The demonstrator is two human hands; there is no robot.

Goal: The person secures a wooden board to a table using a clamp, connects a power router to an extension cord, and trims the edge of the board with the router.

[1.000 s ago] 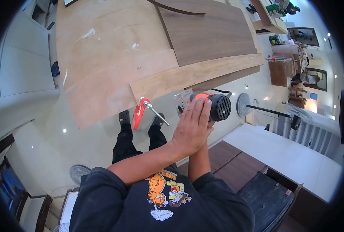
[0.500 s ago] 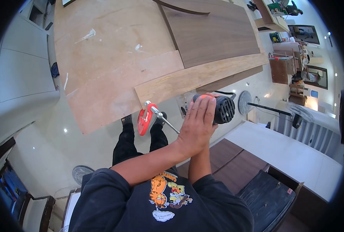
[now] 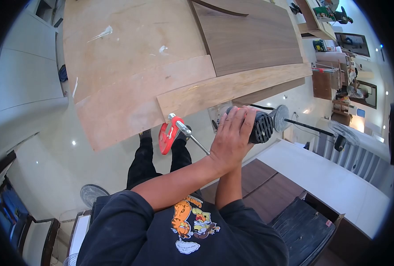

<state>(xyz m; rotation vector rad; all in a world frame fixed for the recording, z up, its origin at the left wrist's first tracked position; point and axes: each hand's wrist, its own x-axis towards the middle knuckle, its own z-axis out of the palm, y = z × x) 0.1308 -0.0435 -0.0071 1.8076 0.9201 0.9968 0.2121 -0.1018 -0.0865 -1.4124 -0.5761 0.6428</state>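
Note:
My left hand (image 3: 232, 139) lies over the top of a black and orange power tool (image 3: 262, 127), its fingers curled on the housing beside the vents. My right forearm comes up beneath it; the right hand is hidden behind the left one and the tool. The tool is at the near edge of a long light wooden strip (image 3: 232, 84), partly over a darker board (image 3: 268, 91). Left of my hands, a red clamp (image 3: 168, 137) with a metal screw bar (image 3: 192, 138) grips the strip's left end at the table edge.
The wooden table (image 3: 117, 66) carries a brown veneered panel (image 3: 250, 40) and a curved dark strip (image 3: 221, 9). A white surface (image 3: 312, 177) and brown boards (image 3: 261, 181) are at right. Fans (image 3: 339, 142), a partly visible person (image 3: 358, 92) and cabinets stand farther off.
The view has shifted slightly, so the table and clamp appear a little farther right. My hands and the tool also appear slightly right and keep the same hold.

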